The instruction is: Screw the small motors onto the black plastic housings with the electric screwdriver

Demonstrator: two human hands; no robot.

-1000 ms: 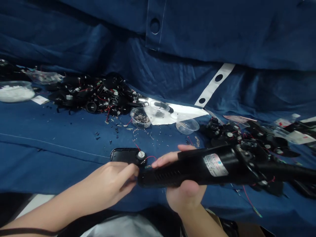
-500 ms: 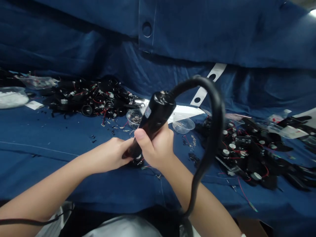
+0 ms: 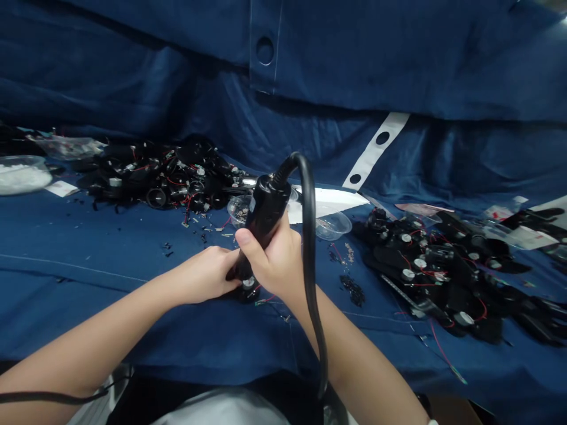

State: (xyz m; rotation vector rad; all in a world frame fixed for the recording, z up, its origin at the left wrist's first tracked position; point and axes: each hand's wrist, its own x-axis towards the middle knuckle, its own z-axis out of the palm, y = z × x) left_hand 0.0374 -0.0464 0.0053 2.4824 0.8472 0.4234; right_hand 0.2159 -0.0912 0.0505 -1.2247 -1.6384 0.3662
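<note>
My right hand (image 3: 272,257) is wrapped around a black corded electric screwdriver (image 3: 266,203), its thumb along the body. The screwdriver leans slightly, cord end up, and its lower end points down at a small black plastic part (image 3: 249,293) with a white round piece on it. My left hand (image 3: 212,273) is closed beside the tool's lower end, gripping the black part; its fingertips and the screwdriver's tip are mostly hidden. From the tool's top a thick black cord (image 3: 310,265) loops over and drops in front of my right forearm. Thin coloured wires (image 3: 266,300) stick out beside the part.
Heaps of black parts with red wires lie at the left (image 3: 177,177) and right (image 3: 443,265). Clear plastic bowls (image 3: 333,226) stand behind my hands, one holding tiny metal pieces. Small black pieces (image 3: 353,290) lie right of my hands. Blue cloth (image 3: 66,236) covers the surface.
The screwdriver has swung more upright, its top moving left and a little down. Its cord loop has narrowed and shifted left. My left hand stays nearly in place.
</note>
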